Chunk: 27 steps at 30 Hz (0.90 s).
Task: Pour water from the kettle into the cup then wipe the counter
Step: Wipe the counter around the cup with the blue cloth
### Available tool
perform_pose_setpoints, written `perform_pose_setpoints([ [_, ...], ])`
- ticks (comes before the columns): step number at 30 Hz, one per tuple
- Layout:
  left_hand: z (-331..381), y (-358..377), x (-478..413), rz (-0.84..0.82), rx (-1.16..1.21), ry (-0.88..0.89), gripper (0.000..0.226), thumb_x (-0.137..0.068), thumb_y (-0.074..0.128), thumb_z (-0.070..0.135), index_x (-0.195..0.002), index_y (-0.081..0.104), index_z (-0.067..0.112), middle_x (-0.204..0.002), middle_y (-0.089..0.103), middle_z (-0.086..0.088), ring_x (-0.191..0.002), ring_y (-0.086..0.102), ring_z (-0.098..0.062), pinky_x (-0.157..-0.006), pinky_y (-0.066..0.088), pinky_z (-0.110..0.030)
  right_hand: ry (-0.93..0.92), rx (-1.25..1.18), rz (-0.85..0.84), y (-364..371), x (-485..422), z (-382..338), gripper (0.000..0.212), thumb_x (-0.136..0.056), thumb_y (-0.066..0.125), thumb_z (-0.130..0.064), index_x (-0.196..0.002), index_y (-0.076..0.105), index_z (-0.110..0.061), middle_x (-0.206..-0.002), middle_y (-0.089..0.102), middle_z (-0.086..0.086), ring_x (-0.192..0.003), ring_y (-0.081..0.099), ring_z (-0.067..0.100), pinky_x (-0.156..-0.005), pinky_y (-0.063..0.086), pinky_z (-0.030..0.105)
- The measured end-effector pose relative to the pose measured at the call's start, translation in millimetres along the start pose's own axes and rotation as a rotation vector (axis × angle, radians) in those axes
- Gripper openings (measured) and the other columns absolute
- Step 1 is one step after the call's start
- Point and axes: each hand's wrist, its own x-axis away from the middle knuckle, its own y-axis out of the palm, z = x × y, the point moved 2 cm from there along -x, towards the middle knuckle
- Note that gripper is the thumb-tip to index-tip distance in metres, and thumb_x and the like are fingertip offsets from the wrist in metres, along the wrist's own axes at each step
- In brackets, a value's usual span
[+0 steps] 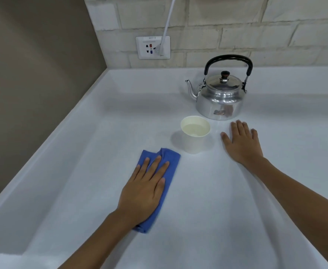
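A shiny metal kettle [220, 100] with a black handle stands upright at the back of the white counter [207, 200], spout pointing left. Just in front of it sits a white paper cup [194, 134] with water inside. My left hand [145, 189] lies flat, fingers spread, pressing on a folded blue cloth [170, 162] to the left of the cup. To the right of the cup, my right hand [241, 142] rests palm down on the bare counter with its fingers apart, holding nothing.
A wall socket [152, 47] with a white plug and cable sits on the brick wall behind. A brown wall bounds the counter on the left, with a raised lip along that edge.
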Motion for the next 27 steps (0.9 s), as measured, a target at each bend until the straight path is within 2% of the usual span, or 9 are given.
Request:
perform_pose_setpoints([
  [3, -6.5, -4.6, -11.1, -0.009, 0.007, -0.020, 0.047, -0.096, 0.009, 0.045, -0.140, -0.009, 0.043, -0.150, -0.011, 0.022, -0.142, -0.011, -0.006, -0.113, -0.009, -0.021, 0.002, -0.014, -0.003, -0.6, 0.0, -0.2, 0.066, -0.094, 0.018, -0.048, -0.145, 0.014, -0.007, -0.157, 0.013, 0.011, -0.145, 0.006, 0.023, -0.118, 0.009, 0.045],
  [6, -1.9, -4.4, -40.5, -0.022, -0.021, -0.145, 0.049, -0.099, 0.015, 0.035, -0.145, 0.000, 0.033, -0.157, -0.004, 0.010, -0.145, -0.004, -0.016, -0.117, -0.001, -0.031, 0.001, -0.018, -0.006, -1.7, -0.1, 0.1, 0.065, -0.094, 0.018, -0.048, -0.145, 0.014, -0.008, -0.157, 0.013, 0.011, -0.145, 0.006, 0.024, -0.118, 0.009, 0.045],
  [10, 13.7, 1.1, -36.3, -0.018, -0.086, -0.222, 0.051, -0.099, 0.015, 0.032, -0.147, -0.001, 0.026, -0.158, -0.002, 0.001, -0.145, -0.003, -0.025, -0.117, -0.001, -0.037, -0.005, -0.021, 0.000, -2.6, 0.2, -0.3, 0.065, -0.094, 0.019, -0.047, -0.144, 0.015, -0.007, -0.156, 0.015, 0.012, -0.144, 0.008, 0.025, -0.117, 0.010, 0.046],
  [16, 73.8, 16.4, -6.2, -0.008, -0.063, -0.110, 0.051, -0.098, 0.014, 0.033, -0.146, -0.003, 0.028, -0.158, -0.004, 0.003, -0.145, -0.007, -0.025, -0.116, -0.007, -0.035, -0.009, -0.016, -0.008, 0.0, -0.4, 1.3, 0.066, -0.094, 0.017, -0.048, -0.145, 0.013, -0.007, -0.157, 0.013, 0.012, -0.144, 0.007, 0.025, -0.118, 0.009, 0.046],
  [20, 58.2, 9.2, -6.3, -0.032, -0.003, -0.082, 0.050, -0.099, 0.015, 0.034, -0.147, 0.002, 0.030, -0.158, -0.001, 0.008, -0.145, -0.004, -0.016, -0.116, -0.002, -0.030, -0.016, -0.038, -0.013, -0.9, 1.4, 2.9, 0.067, -0.093, 0.017, -0.049, -0.145, 0.013, -0.007, -0.157, 0.012, 0.012, -0.145, 0.006, 0.025, -0.118, 0.007, 0.045],
  [24, 25.6, -1.2, -9.3, -0.019, -0.034, -0.241, 0.051, -0.099, 0.018, 0.032, -0.147, 0.004, 0.024, -0.158, 0.001, 0.003, -0.145, -0.001, -0.019, -0.116, 0.002, -0.032, -0.013, -0.052, -0.016, -2.1, 4.0, 1.8, 0.066, -0.093, 0.017, -0.049, -0.146, 0.012, -0.008, -0.157, 0.011, 0.011, -0.145, 0.005, 0.024, -0.119, 0.007, 0.044],
  [27, 33.7, 2.6, -10.6, -0.030, -0.068, -0.328, 0.052, -0.099, 0.015, 0.031, -0.147, -0.003, 0.021, -0.158, -0.005, -0.002, -0.145, -0.005, -0.025, -0.117, -0.001, -0.036, -0.008, -0.044, -0.033, -2.9, 3.9, 0.8, 0.066, -0.093, 0.015, -0.049, -0.146, 0.010, -0.009, -0.158, 0.009, 0.011, -0.145, 0.004, 0.024, -0.119, 0.005, 0.044],
])
